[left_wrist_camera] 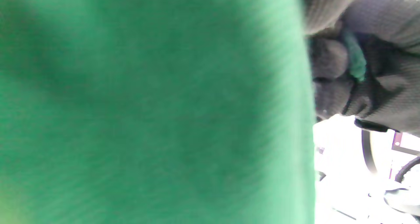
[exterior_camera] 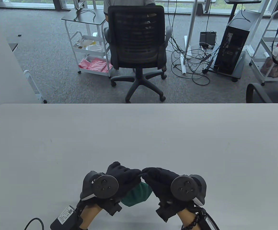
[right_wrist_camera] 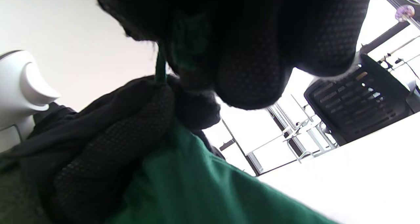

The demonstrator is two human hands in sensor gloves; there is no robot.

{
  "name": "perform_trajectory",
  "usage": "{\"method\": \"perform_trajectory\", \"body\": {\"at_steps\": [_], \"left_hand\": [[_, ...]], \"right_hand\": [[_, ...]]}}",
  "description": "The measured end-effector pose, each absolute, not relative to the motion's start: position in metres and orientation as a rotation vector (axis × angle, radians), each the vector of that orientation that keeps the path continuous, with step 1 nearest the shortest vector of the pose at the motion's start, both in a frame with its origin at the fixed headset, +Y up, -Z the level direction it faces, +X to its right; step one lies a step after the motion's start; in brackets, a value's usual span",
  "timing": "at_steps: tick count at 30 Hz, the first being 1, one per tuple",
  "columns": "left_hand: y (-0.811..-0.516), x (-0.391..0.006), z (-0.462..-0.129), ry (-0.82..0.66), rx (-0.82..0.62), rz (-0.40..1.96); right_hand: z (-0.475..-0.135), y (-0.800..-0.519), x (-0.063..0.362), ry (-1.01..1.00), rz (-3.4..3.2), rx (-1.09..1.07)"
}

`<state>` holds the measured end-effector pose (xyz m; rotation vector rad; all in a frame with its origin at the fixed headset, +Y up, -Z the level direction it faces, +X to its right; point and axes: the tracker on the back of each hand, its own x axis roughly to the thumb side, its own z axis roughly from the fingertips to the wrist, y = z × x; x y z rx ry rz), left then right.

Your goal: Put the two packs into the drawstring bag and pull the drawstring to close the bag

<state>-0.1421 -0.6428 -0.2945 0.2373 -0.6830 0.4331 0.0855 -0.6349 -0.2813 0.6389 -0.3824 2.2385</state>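
Observation:
A green drawstring bag (exterior_camera: 139, 193) sits between both gloved hands near the table's front edge, mostly covered by them. Its cloth (left_wrist_camera: 147, 112) fills the left wrist view and shows low in the right wrist view (right_wrist_camera: 203, 191). My left hand (exterior_camera: 125, 176) curls over the bag's top from the left. My right hand (exterior_camera: 153, 176) curls over it from the right, fingertips meeting the left's. A thin green cord (right_wrist_camera: 160, 66) runs up into the right fingers (right_wrist_camera: 249, 70); a cord piece (left_wrist_camera: 356, 60) lies between gloved fingers in the left wrist view. The packs are not visible.
The grey table (exterior_camera: 139, 134) stretches bare beyond the hands. Behind its far edge stand a black office chair (exterior_camera: 137, 45), white carts (exterior_camera: 88, 48), a computer tower (exterior_camera: 232, 45) and loose cables on the carpet.

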Motion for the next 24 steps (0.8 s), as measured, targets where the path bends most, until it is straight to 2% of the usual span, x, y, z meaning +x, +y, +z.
{"method": "perform_trajectory", "body": {"at_steps": [8, 24], "left_hand": [[-0.644, -0.145, -0.295, -0.654, 0.212, 0.335], [-0.647, -0.157, -0.303, -0.594, 0.194, 0.282]], "right_hand": [[-0.287, -0.643, 0.087, -0.277, 2.204, 0.622], [-0.296, -0.648, 0.101, -0.186, 2.154, 0.585]]}}
